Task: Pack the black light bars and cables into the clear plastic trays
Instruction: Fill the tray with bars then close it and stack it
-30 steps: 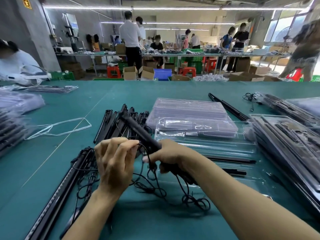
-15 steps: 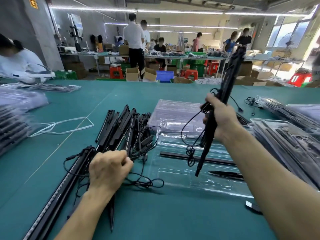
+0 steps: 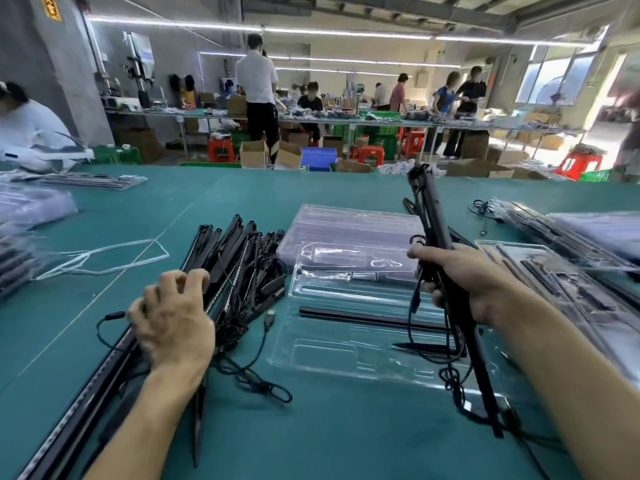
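Your right hand (image 3: 474,282), fingers wrapped round a light bar (image 3: 433,216), has brought it over the clear tray (image 3: 346,348), cable (image 3: 414,306) dangling; seating likely follows. Left of the tray, your left hand (image 3: 173,317) curls on the pile (image 3: 239,258), grip unclear.

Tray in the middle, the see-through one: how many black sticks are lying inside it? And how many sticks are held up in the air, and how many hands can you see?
Black sticks lying in the open tray: 2, a long bar and a shorter piece
Raised light bar: 1
Hands: 2, the right hand gripping that bar, and the left hand
Total: 5
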`<state>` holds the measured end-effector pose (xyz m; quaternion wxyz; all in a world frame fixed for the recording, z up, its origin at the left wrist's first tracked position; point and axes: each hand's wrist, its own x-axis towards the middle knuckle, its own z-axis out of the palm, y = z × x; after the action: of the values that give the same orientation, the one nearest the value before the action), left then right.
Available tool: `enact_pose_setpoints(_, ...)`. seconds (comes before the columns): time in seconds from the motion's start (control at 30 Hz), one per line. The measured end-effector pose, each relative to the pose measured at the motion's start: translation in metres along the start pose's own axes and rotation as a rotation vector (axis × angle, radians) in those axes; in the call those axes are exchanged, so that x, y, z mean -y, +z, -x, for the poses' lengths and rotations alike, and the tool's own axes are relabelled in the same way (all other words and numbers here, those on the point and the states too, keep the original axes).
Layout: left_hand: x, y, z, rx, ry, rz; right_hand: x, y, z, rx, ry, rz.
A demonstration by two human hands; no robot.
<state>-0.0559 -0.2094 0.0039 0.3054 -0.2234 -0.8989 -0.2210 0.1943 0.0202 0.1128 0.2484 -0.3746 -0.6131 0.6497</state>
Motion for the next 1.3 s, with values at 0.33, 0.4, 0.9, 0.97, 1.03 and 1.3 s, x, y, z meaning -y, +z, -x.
enact_pose_setpoints(0.33, -0.044, 0.000, 0.022, -0.005, 0.732, 0.414, -0.055, 0.007, -0.009, 0.019, 0.069, 0.268)
enact_pose_setpoints(0.4, -0.053, 0.000, 0.031, 0.059, 0.919, 0.354, -0.068, 0.011, -0.012, 0.013, 0.081, 0.303)
enact_pose_setpoints(0.9, 0.002, 0.068, -0.015, 0.274, 0.402, 0.135, -0.071, 0.003, -0.012, -0.035, 0.028, 0.166)
enact_pose_setpoints(0.97, 0.009, 0.074, -0.025, 0.238, 0.393, 0.097, -0.059, -0.004, -0.011, -0.053, 0.012, 0.087)
enact_pose_setpoints(1.03, 0.009, 0.077, -0.028, 0.140, 0.428, 0.023, -0.051, -0.010, -0.012, -0.064, -0.002, 0.039)
enact_pose_setpoints(1.3, -0.070, 0.045, 0.000, 0.458, 0.846, 0.319, -0.048, -0.017, -0.020, -0.099, 0.015, -0.163)
